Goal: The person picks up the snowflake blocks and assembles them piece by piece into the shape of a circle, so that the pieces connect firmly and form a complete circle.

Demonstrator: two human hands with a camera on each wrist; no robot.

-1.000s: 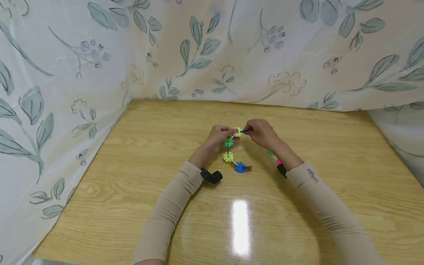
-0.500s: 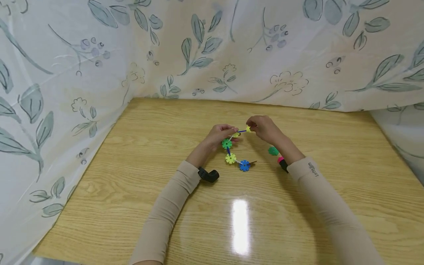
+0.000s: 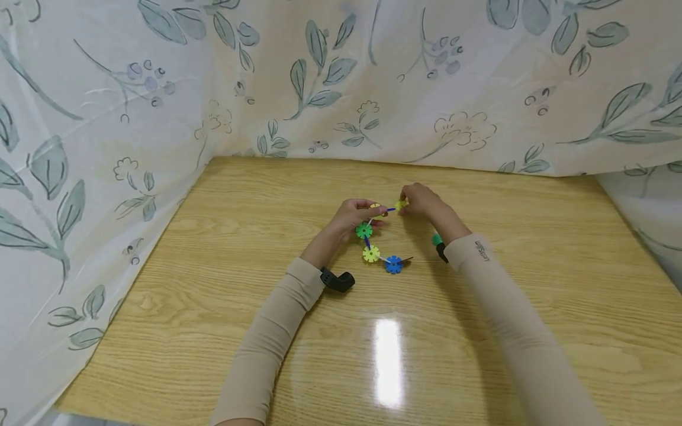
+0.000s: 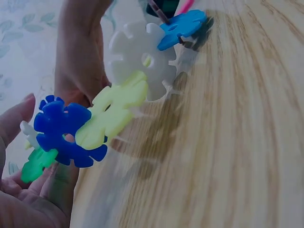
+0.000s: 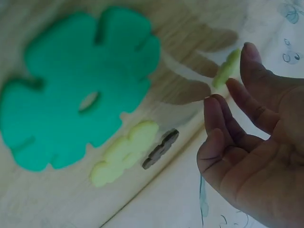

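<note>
Big wooden desk, disc chain around its middle, closer to the far edge than the near one. Left hand pinches the chain near its far end; right hand has a yellow disc between thumb and finger there. Looks like the linking step, so next probably needs steady alignment, then a push.

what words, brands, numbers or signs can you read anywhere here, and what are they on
"LetsSlim", on the right sleeve near the cuff; the print is small and sideways, so the middle letters are uncertain.
Plastic discs: no text that I can read.
Black wrist device on the left arm: any marking is too small to read.
Cloth backdrop: leaves, berries and flowers, no writing that I can make out.
</note>
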